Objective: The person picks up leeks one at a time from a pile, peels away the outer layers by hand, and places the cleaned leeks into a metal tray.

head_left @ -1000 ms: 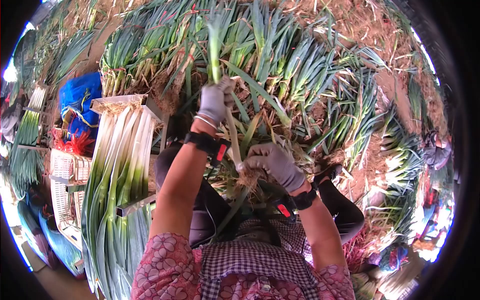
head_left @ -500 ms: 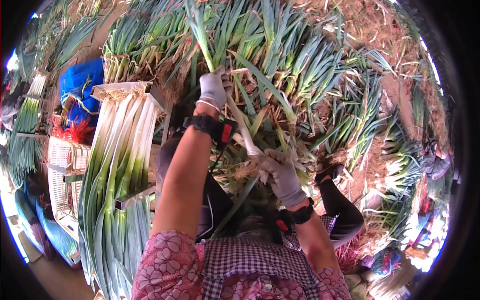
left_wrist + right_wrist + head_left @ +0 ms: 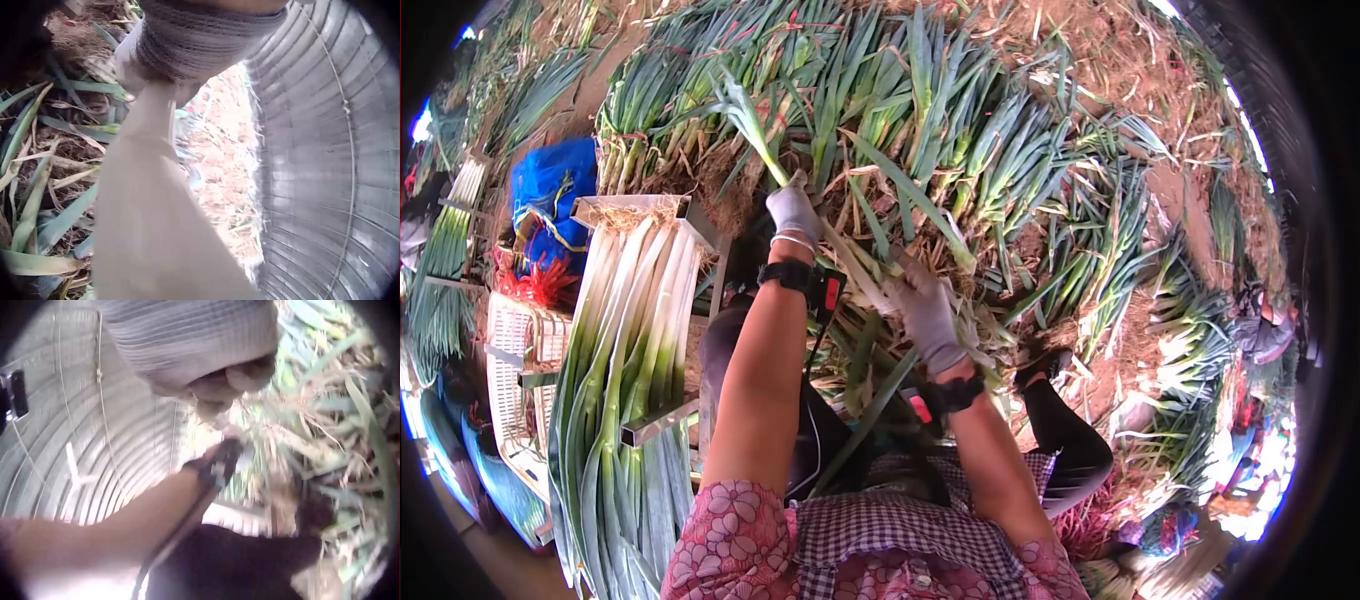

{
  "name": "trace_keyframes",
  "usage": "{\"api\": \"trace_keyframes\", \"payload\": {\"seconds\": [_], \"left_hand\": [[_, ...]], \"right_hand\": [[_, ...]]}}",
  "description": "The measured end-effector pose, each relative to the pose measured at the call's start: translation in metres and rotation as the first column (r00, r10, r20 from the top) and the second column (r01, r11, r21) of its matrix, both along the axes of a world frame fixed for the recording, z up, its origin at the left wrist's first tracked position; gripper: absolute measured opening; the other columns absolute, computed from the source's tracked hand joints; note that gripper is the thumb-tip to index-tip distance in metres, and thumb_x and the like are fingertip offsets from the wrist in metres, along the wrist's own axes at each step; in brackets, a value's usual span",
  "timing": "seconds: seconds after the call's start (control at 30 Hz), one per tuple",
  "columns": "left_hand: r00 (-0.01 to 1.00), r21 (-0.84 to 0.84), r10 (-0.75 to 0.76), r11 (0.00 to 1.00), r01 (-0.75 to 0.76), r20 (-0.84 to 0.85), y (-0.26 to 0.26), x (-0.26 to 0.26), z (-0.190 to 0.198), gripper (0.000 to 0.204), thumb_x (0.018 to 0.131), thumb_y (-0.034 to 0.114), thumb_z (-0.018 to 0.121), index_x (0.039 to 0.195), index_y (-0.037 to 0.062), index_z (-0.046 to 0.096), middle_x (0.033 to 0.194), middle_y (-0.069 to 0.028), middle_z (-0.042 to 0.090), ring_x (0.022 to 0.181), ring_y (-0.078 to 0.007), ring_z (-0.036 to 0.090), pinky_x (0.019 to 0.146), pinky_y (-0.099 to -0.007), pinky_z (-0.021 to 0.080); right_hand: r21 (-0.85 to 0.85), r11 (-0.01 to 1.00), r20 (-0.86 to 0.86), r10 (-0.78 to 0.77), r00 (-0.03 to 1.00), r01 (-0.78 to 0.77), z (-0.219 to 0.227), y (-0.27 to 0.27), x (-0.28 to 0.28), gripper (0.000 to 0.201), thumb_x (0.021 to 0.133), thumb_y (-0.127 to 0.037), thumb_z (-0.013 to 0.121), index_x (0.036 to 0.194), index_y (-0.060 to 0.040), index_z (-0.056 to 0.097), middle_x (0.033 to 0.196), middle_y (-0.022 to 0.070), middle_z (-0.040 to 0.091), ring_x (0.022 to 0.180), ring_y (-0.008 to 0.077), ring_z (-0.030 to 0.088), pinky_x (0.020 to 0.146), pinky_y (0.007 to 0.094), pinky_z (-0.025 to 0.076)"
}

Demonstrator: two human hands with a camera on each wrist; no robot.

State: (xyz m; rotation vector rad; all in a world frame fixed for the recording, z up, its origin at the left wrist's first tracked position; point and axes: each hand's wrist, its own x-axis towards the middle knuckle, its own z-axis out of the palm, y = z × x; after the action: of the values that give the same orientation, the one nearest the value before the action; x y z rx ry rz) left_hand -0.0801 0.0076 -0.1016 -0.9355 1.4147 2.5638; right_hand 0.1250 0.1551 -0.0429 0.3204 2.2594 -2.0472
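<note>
A gloved left hand (image 3: 793, 213) grips a leek (image 3: 752, 130) partway along, its green leaves pointing up and left. The leek's pale stalk (image 3: 852, 262) slants down towards the gloved right hand (image 3: 925, 312), whose fingers curl at its lower end; whether they grip stalk or loose outer layer is unclear. In the left wrist view the pale stalk (image 3: 147, 187) runs from under the glove (image 3: 194, 40) towards the camera. The right wrist view shows the glove (image 3: 194, 350) with curled fingertips, blurred around the leek.
Trimmed leeks (image 3: 635, 300) lie in a metal rack (image 3: 662, 418) at the left, beside a white basket (image 3: 505, 400) and blue bag (image 3: 555, 195). Leek bundles (image 3: 990, 150) spread across the ground ahead and right. Loose leaves and scraps lie around the knees.
The left hand has moved down and left, and the leek's green top has swung left. The right hand rose from the root end, then moved left and up along the stalk.
</note>
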Motion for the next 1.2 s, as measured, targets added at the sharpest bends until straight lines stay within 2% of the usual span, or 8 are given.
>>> {"api": "trace_keyframes", "payload": {"seconds": [0.07,0.3,0.43,0.73,0.87,1.03,1.1,1.2], "left_hand": [[0.996,-0.030,0.072,0.997,-0.070,0.053,-0.006,-0.006,0.001,0.015,0.084,0.018,0.064,0.076,0.0069,0.059,0.062,-0.0011,0.052,0.048,-0.0163,0.049,0.043,-0.0324,0.039],[0.978,-0.144,0.202,0.971,-0.192,0.056,-0.024,-0.020,-0.009,0.018,0.085,0.018,0.062,0.072,0.0075,0.054,0.057,-0.0004,0.049,0.044,-0.0152,0.047,0.042,-0.0303,0.039],[0.988,-0.056,0.152,0.987,-0.149,0.040,-0.007,-0.019,-0.011,0.016,0.085,0.017,0.062,0.074,0.0070,0.057,0.059,-0.0009,0.052,0.046,-0.0154,0.048,0.043,-0.0297,0.039],[0.971,-0.159,0.234,0.961,-0.224,0.045,-0.035,-0.026,-0.020,0.016,0.084,0.018,0.065,0.075,0.0059,0.058,0.060,-0.0019,0.052,0.047,-0.0155,0.048,0.043,-0.0319,0.040],[0.975,0.012,0.222,0.975,-0.221,-0.029,-0.020,-0.028,-0.015,0.018,0.086,0.023,0.063,0.082,0.0060,0.059,0.067,-0.0040,0.054,0.054,-0.0172,0.051,0.049,-0.0315,0.043],[0.964,-0.121,-0.104,0.990,0.077,-0.243,0.046,0.010,0.005,0.024,0.092,0.024,0.058,0.098,0.0005,0.058,0.076,-0.0048,0.058,0.065,-0.0205,0.057,0.056,-0.0305,0.046],[0.957,-0.060,-0.252,0.967,0.246,-0.144,0.126,0.088,0.116,0.031,0.092,0.027,0.058,0.103,-0.0017,0.059,0.077,-0.0036,0.055,0.064,-0.0185,0.056,0.055,-0.0299,0.045],[0.704,0.081,-0.538,0.765,0.639,-0.463,0.216,0.108,0.117,0.032,0.092,0.030,0.058,0.106,0.0006,0.059,0.075,-0.0016,0.050,0.068,-0.0197,0.059,0.062,-0.0322,0.049]], "right_hand": [[0.284,0.959,-0.260,0.053,0.964,0.024,0.010,-0.020,0.021,0.036,0.090,-0.010,0.054,0.125,-0.0048,0.056,0.081,0.0083,0.064,0.063,0.0085,0.055,0.058,0.0245,0.046],[0.028,0.999,0.357,0.023,0.934,-0.035,0.075,0.029,0.115,0.032,0.089,-0.004,0.052,0.120,0.0025,0.058,0.083,0.0060,0.065,0.078,0.0077,0.062,0.068,0.0187,0.047],[0.392,0.914,-0.166,-0.047,0.985,0.109,0.030,0.040,0.063,0.052,0.085,-0.012,0.064,0.132,-0.0007,0.047,0.089,0.0085,0.068,0.077,0.0152,0.063,0.068,0.0247,0.050],[0.054,0.956,0.034,0.288,0.957,-0.289,0.070,-0.018,0.103,0.029,0.087,-0.011,0.058,0.116,-0.0087,0.061,0.091,0.0158,0.067,0.077,0.0194,0.064,0.065,0.0286,0.051],[0.265,0.944,-0.085,0.226,0.970,-0.197,0.036,0.040,0.106,0.031,0.083,-0.011,0.064,0.114,-0.0082,0.062,0.100,0.0174,0.065,0.085,0.0254,0.066,0.072,0.0310,0.052],[0.638,0.763,-0.242,0.071,0.968,0.104,0.086,0.067,0.065,0.043,0.079,-0.020,0.069,0.121,-0.0153,0.060,0.125,0.0150,0.055,0.092,0.0292,0.063,0.077,0.0371,0.051],[0.777,0.503,-0.464,0.050,0.884,0.379,0.070,0.080,0.075,0.053,0.080,-0.021,0.065,0.131,-0.0207,0.051,0.116,0.0167,0.060,0.093,0.0320,0.062,0.081,0.0394,0.050],[0.771,0.494,-0.306,-0.265,0.914,0.402,0.079,0.132,0.138,0.046,0.083,-0.024,0.063,0.127,-0.0144,0.054,0.098,0.0140,0.064,0.078,0.0284,0.064,0.064,0.0373,0.051]]}}
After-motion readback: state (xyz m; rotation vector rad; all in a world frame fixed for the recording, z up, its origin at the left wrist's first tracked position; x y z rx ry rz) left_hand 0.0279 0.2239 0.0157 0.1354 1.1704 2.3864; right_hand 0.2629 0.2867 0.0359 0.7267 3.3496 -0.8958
